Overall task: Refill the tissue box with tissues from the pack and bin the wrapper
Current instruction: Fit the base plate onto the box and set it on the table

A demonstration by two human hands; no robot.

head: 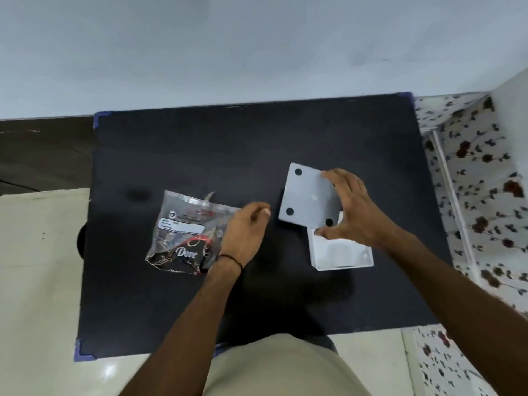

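Tissue box (341,254) sits on the near right of the black table (228,144), a white shell lying open. The person's right hand (351,207) clamps its loose base panel (308,195), thumb on the near edge and fingers over the far edge. The panel is tilted just above the shell with its four dark feet facing up, presumably held off so the inside is free for filling. Over to the left lies the pack (183,232), a crinkled clear wrapper with a printed label. The left hand (245,232) hovers at its right edge with fingers loosely curled and nothing visibly in them. Whether it touches the plastic cannot be told. It looks placed to take the pack.
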